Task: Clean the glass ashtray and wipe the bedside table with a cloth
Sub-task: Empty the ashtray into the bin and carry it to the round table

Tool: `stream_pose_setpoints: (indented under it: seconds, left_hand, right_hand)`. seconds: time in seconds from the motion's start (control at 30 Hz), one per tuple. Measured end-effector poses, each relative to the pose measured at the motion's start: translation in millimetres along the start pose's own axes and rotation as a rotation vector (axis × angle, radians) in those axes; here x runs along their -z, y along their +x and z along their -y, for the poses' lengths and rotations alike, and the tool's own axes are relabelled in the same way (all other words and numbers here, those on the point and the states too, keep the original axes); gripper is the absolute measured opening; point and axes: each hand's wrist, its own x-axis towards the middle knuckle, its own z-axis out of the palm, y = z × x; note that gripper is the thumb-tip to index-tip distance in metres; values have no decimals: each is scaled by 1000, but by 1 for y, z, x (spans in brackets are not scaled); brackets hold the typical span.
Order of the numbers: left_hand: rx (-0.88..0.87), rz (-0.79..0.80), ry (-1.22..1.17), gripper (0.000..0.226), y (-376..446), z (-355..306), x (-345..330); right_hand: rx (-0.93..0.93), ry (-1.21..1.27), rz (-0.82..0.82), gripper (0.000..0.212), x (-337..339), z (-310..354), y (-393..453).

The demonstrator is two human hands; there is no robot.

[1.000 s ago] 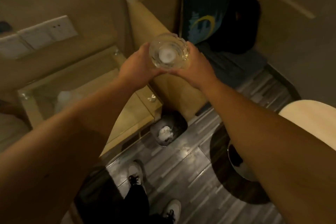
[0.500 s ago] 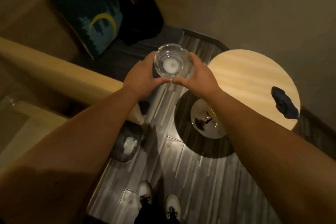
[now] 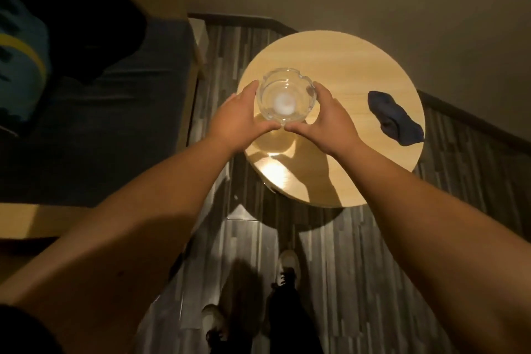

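Observation:
A round clear glass ashtray [image 3: 286, 95] with a pale patch in its middle is held upright between both my hands above the left part of a round light-wood table [image 3: 359, 72]. My left hand [image 3: 238, 118] cups its left side and my right hand [image 3: 330, 121] its right side, thumbs nearly meeting under its near edge. The ashtray's shadow and a bright glint fall on the tabletop closer to me, so it hangs above the wood. A crumpled dark blue cloth [image 3: 395, 118] lies on the table's right side, apart from both hands.
A dark-cushioned bench [image 3: 100, 129] with a blue and yellow pillow [image 3: 20, 66] and a black item stands at the left. Grey striped plank floor [image 3: 373, 282] surrounds the table. My shoes [image 3: 287, 267] are at the bottom centre. A plain wall closes off the back.
I have turned right and stepped closer, carrying the ashtray in both hands from near the glass-topped cabinet and bin to above the round table. The grip is unchanged.

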Motion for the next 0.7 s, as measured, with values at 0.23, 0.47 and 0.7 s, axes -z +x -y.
stream_pose_setpoints:
  seconds: [0.23,0.47,0.7]
  left_hand:
    - [-27,16,30,86,72,-5,-85]
    - [-40,9,-24,81,106,-4,-123]
    - [-62,4,5,83,116,1,-133]
  right_hand:
    - [-55,-34,25,96,9,-90,48]
    - [-56,-43,8,88,5,-130,76]
    - [-60,-72,-20,93,3,-139,81]
